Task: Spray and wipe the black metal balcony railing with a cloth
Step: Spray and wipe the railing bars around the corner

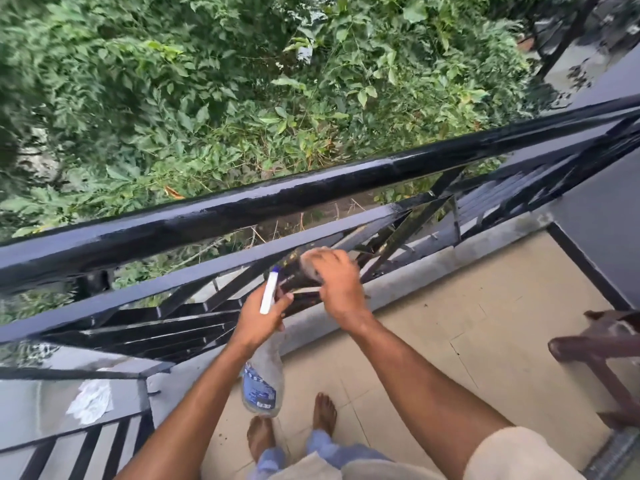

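The black metal balcony railing (311, 188) runs from lower left to upper right, its top rail glossy and wet-looking. My left hand (258, 318) grips the neck of a clear spray bottle (263, 382) with a white and blue nozzle that points up toward the lower bars. My right hand (337, 285) holds a greyish cloth (311, 263) and presses it against the diagonal bars below the second rail. Most of the cloth is hidden under my fingers.
Beige floor tiles (467, 327) lie under my bare feet (294, 424). A dark wooden chair (602, 348) stands at the right. A crumpled white cloth or paper (90, 401) lies on the grey ledge at lower left. Dense green foliage fills the drop beyond the railing.
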The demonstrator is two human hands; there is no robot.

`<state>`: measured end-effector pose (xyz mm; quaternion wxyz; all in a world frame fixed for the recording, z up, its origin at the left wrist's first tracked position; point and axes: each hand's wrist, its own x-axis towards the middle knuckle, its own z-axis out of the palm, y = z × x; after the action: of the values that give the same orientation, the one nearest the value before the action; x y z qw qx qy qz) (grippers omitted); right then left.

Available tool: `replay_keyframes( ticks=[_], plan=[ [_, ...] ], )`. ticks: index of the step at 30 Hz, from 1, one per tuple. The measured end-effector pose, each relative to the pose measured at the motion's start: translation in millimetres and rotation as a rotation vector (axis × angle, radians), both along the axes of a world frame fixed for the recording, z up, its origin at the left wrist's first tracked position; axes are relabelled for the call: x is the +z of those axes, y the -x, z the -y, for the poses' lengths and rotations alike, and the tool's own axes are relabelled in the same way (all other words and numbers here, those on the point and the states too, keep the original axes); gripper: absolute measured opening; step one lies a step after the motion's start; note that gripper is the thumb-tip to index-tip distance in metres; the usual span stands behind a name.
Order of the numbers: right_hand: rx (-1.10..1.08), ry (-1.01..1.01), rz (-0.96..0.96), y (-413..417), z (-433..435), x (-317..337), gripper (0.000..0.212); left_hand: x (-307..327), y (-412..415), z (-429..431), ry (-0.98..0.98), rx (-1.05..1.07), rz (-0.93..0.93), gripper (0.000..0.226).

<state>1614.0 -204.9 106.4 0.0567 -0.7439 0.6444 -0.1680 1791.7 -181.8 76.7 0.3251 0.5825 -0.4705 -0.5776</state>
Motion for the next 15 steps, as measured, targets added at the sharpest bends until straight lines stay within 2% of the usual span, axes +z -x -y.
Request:
replay_keyframes(
  ticks=[3,5,7,11,13,15],
  plan=[
    [-0.141,0.181,0.15,20,6,1,0.057,-7,-14,-12,0.013,-0.008,0.044,0.024],
    [-0.169,0.218,0.105,16,8,2,0.057,-10,-19,-18,0.022,-0.002,0.082,0.024],
    [-0.113,0.138,0.031,-6,4,2,0.055,-12,-20,-23,0.024,0.011,0.107,0.023],
    [0.079,-0.378,0.001,-56,-3,-5,0.022,-12,-21,-25,0.008,0.039,0.083,0.024],
    [0.068,-0.408,0.04,-57,1,-11,0.028,-10,-25,-25,-0.011,0.087,0.05,0.025],
    [-0.014,-0.259,0.133,-41,0,-17,0.053,-8,-30,-26,-0.026,0.14,0.008,0.023]
  ],
)
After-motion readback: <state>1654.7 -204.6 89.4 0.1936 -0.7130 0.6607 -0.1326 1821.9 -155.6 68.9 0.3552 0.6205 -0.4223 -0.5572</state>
